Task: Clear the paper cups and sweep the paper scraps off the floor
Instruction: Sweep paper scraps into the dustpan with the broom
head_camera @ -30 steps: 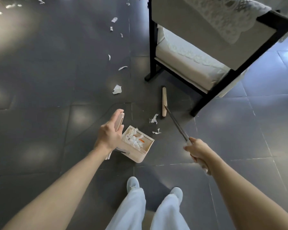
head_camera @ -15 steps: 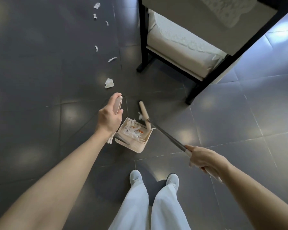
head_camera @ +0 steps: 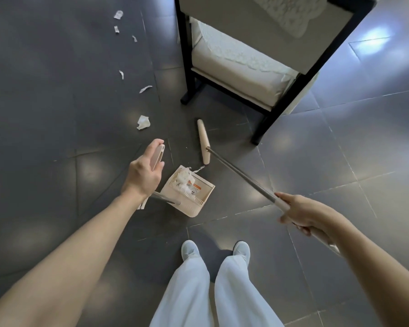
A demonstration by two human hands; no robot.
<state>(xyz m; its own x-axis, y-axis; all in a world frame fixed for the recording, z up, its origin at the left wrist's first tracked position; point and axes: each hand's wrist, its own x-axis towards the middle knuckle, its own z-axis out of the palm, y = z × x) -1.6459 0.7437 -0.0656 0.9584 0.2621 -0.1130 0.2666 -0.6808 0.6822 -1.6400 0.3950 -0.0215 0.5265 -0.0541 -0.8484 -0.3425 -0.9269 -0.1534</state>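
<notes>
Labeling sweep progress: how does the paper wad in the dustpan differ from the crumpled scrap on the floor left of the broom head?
Place: the paper wad sits inside the dustpan; the crumpled scrap lies on bare floor, left of the broom. Make-up: the wad looks like a heap of several pieces; the scrap is one piece. Size: the wad looks larger. Both are white, crumpled paper.

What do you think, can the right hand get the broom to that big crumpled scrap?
Probably yes. The right hand grips the broom handle, and the broom head lies to the right of the crumpled scrap, with only bare tile between them.
</notes>
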